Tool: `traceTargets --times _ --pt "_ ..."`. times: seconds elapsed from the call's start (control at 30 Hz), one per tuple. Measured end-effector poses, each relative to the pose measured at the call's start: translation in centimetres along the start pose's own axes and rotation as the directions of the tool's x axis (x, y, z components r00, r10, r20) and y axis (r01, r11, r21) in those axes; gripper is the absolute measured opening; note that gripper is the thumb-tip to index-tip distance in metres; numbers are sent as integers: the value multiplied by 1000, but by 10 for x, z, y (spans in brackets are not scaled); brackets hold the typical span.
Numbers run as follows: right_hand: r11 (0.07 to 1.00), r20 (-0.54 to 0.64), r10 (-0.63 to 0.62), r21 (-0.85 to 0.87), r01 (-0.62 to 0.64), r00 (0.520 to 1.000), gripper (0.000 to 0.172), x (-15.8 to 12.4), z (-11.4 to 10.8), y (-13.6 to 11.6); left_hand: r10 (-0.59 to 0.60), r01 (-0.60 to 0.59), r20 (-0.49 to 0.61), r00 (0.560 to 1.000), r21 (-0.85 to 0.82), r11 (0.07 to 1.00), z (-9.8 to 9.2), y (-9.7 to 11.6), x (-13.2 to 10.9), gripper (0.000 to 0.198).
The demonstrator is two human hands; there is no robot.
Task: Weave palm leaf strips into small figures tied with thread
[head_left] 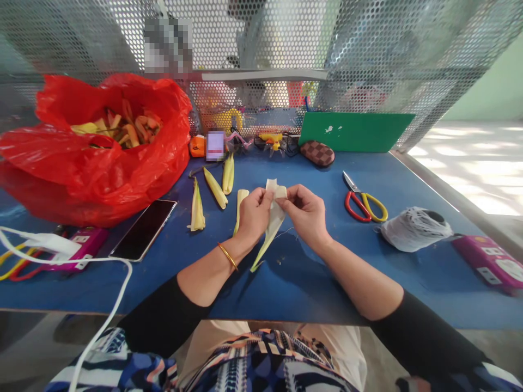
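A pale corn husk (pixel 273 224) is pinched at its wide upper end between both hands, its narrow green tip hanging down toward the table's front. My left hand (pixel 254 213), with a gold bangle at the wrist, grips the husk's left side. From the right, my right hand (pixel 306 212) holds the upper edge with thumb and forefinger. Another corn husk (pixel 241 204) lies partly hidden beside my left hand. Farther left on the blue table (pixel 310 294) are three more husks: one upright-looking husk (pixel 196 209), a slanted husk (pixel 215 188) and a husk farther back (pixel 229 174).
A red plastic bag (pixel 163 174) full of husk-like pieces stands at the left, near a phone (pixel 145 228) and white cable (pixel 118 294). Scissors (pixel 363 204), a white string spool (pixel 412 228) and a purple box (pixel 488 261) lie right. A perforated metal screen (pixel 368 60) stands behind.
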State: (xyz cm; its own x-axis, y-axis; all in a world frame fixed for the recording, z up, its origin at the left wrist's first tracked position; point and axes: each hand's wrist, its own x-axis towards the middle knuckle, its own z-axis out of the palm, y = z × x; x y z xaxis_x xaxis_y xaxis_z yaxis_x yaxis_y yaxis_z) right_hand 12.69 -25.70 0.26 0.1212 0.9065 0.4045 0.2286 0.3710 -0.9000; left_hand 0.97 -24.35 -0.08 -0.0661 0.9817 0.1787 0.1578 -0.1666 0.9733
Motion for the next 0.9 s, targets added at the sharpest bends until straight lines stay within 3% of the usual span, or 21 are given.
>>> traceTargets --times 0.1,0.23,0.3,0.47,0.63,0.83,0.9 --pt "1000 6 20 17 -21 1000 18 -2 1 -2 19 -19 -22 1000 4 1000 -2 -1 3 30" --pt "970 152 220 74 -233 964 29 -2 4 5 61 -56 -91 994 54 997 -3 -2 5 28" --pt "955 167 269 77 -285 948 30 -1 4 9 48 -45 -83 995 33 998 -2 -3 4 25" --pt "988 9 157 4 -157 988 28 -2 2 7 -8 9 -20 1000 50 999 3 -7 0 34" --pt "994 25 0 -106 3 1000 17 -5 2 -3 -4 4 -31 1000 5 1000 3 -15 3 28" --pt "974 169 219 23 -226 961 30 -3 5 6 36 -30 -95 995 64 998 0 -12 7 28" --pt "979 151 203 6 -206 968 27 -4 4 6 37 -28 -107 994 89 996 -1 -12 8 29"
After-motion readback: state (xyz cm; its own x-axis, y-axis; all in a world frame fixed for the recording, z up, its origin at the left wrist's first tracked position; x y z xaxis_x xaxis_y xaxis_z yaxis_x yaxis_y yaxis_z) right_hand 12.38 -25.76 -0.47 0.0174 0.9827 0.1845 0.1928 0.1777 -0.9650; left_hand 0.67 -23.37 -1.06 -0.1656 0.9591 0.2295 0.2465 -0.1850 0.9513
